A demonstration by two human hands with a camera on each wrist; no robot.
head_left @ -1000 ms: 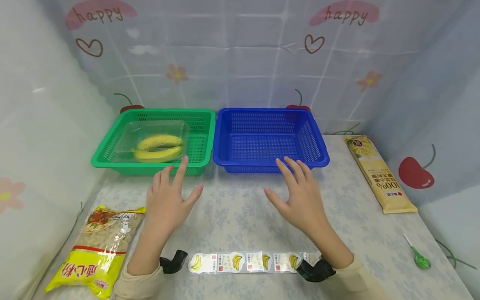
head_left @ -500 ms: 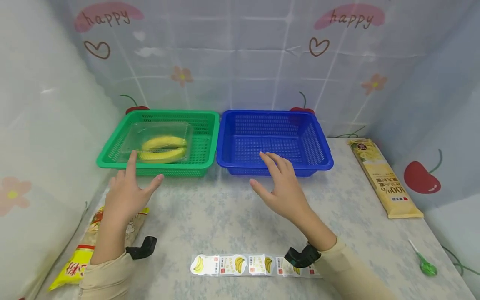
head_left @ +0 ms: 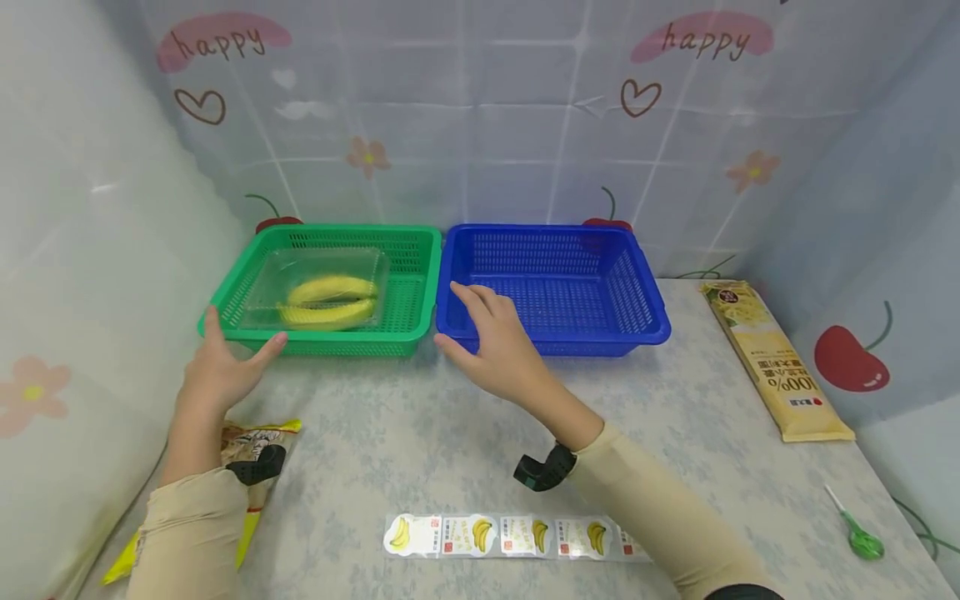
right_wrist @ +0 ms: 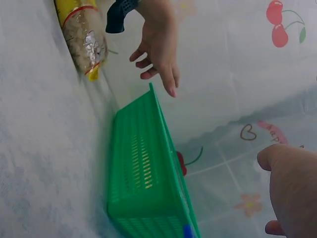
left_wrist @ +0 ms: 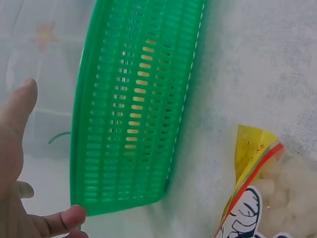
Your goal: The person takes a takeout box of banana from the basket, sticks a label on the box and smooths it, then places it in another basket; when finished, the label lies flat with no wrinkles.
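At the back left stands a green plastic basket [head_left: 408, 296], holding a clear plastic box [head_left: 273, 279] with two yellow bananas [head_left: 330, 315] visible through it. My left hand [head_left: 213, 375] is at the basket's front left corner, thumb and fingers spread; whether it touches the rim I cannot tell. In the left wrist view, fingertips [left_wrist: 74, 216] lie near that corner. My right hand [head_left: 491, 346], its fingers loosely bent and holding nothing, hovers by the front left corner of the blue plastic basket [head_left: 551, 347]. Inside, the blue basket shows only its bare floor.
A yellow-ended pasta bag [head_left: 281, 432] lies partly under my left forearm. A strip of banana stickers [head_left: 480, 536] lies at the front. On the right are a yellow noodle packet [head_left: 772, 362] and a small green item on a white stick [head_left: 865, 543]. A printed curtain [head_left: 480, 150] hangs behind.
My left hand has moved left, from in front of the green basket to its left corner. The right hand has moved left, too. The baskets stay put.
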